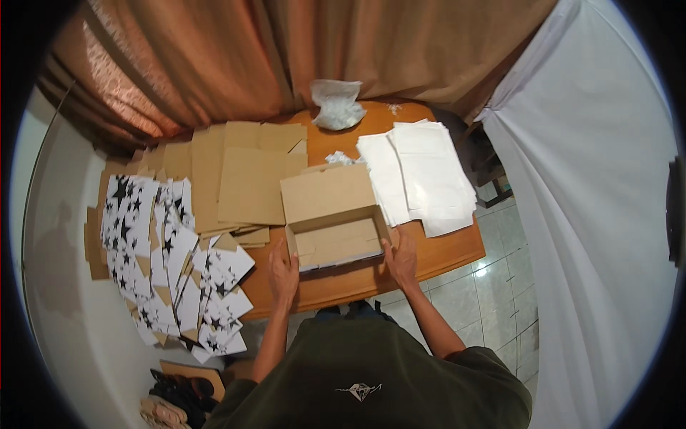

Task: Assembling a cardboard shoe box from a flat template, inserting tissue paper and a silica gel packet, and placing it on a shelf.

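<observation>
An open cardboard box [329, 191] sits near the front edge of the wooden table, its brown lid flap standing up at the back. Its inside is bare brown card with fold lines on the bottom. My left hand [284, 279] grips the box at its left wall, near the front corner. At the opposite front corner, my right hand [401, 259] holds the right wall. Both hands are closed about the box's sides, and some fingertips are hidden by the walls.
Stacked flat brown cardboard [250, 179] lies left of the box, beside overlapping white sheets with black stars [128, 243]. White paper sheets [432, 171] are piled at right. A clear plastic bag [337, 106] stands at the back. Shoes [179, 397] lie lower left.
</observation>
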The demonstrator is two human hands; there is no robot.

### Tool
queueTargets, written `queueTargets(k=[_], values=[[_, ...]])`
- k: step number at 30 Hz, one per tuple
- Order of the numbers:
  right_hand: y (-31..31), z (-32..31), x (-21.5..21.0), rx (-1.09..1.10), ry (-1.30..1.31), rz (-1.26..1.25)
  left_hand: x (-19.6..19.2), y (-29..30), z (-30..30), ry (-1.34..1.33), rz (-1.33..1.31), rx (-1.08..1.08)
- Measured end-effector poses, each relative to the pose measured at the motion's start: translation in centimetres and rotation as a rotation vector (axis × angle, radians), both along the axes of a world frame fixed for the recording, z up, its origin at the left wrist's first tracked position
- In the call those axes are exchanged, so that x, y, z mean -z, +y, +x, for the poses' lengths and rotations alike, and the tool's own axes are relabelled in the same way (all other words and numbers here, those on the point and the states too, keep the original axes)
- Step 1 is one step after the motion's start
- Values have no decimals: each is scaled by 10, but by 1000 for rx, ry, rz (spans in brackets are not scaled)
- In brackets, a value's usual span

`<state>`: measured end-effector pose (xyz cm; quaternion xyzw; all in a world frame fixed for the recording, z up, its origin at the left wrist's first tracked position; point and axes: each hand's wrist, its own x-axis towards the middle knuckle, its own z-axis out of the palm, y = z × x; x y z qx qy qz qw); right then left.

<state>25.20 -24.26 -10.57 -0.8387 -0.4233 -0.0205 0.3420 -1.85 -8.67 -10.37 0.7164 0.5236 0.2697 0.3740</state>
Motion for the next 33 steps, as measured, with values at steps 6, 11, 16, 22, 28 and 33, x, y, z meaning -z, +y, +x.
queueTargets(k=[6,11,16,22,28,33], values=[[-12,-39,-33,-120,252,69,-48,-20,40,-364,-271,183],[-27,-37,-41,-8,328,48,-41,-22,69,-503,-675,262],[-47,-16,-33,99,329,71,-44,-31,93,-470,-739,347],[-61,41,-25,198,439,125,-49,-39,130,-468,-729,358],[-77,116,-7,158,510,151,-41,-62,186,-489,-672,242],[-88,187,3,55,572,180,-39,-95,262,-525,-685,98]])
